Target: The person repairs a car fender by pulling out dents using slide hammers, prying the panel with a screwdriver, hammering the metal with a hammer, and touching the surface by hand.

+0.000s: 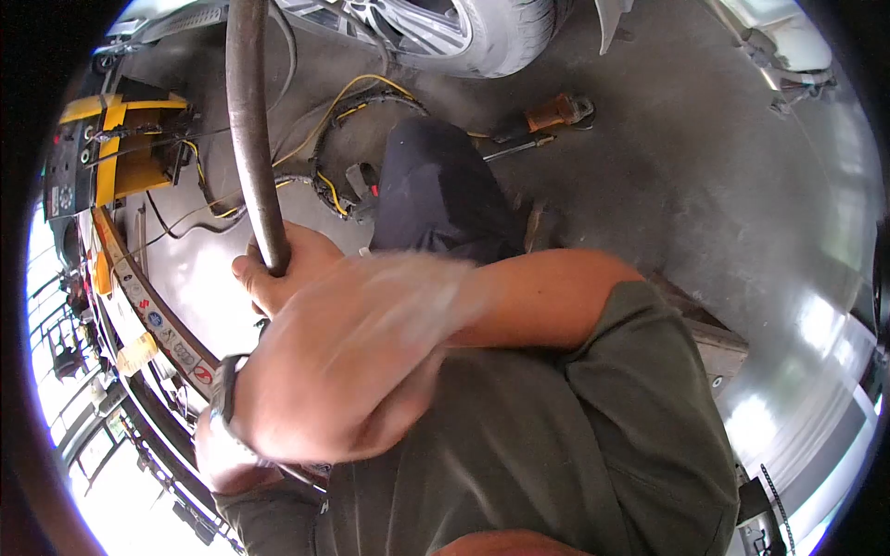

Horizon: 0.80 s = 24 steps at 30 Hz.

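Note:
My left hand (301, 264) is closed around the lower end of a long metal bar (248, 120), which rises steeply toward the top edge. Across the left forearm lies my right hand (348, 361), large and close to the camera. Motion smears it, and its fingers cannot be made out, nor anything they may hold. A wristwatch (222, 398) shows at the left wrist, partly hidden behind the right hand. Beyond the hands is a knee in dark trousers (440, 185).
A car wheel (445, 32) stands at the top. An orange power tool (556, 112) and a screwdriver-like tool (521, 146) lie on the floor. Yellow and black cables (324, 176) run toward a yellow-and-black machine (111, 148) at left. Wooden blocks (714, 343) sit at right.

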Tool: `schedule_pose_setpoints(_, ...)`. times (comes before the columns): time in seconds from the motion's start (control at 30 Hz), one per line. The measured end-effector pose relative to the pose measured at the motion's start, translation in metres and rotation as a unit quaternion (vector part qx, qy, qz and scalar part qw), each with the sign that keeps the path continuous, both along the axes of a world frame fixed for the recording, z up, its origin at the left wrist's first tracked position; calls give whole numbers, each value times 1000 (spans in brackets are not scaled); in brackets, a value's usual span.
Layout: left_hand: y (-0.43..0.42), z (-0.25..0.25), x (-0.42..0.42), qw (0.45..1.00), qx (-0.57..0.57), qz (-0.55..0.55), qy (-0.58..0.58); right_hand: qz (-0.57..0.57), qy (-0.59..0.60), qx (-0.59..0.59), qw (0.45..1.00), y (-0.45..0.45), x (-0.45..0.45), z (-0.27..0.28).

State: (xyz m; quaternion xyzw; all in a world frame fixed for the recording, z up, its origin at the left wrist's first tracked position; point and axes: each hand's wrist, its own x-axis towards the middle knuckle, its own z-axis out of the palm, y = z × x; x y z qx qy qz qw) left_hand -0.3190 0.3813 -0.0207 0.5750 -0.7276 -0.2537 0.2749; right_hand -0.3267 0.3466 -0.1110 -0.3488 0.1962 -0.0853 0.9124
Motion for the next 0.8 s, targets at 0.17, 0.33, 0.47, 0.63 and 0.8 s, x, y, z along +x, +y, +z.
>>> schedule_pose_setpoints(0.17, -78, -15, -20, 981, 150, -71, 96, -42, 25, 65, 997, 3, -9, 8)
schedule_pose_setpoints(0.33, -83, -42, -25, 969, 214, -83, 89, -53, 4, 59, 997, 7, 6, -6)
schedule_pose_setpoints(0.47, -85, -33, -23, 966, 232, -80, 84, -88, 2, 21, 996, 11, 6, -14)
schedule_pose_setpoints(0.63, -93, 1, -24, 968, 244, -50, -39, -71, 32, 8, 997, 7, -10, -9)
schedule_pose_setpoints(0.8, -47, 33, 10, 997, -61, -25, -41, -56, 21, -3, 998, -9, -16, -7)
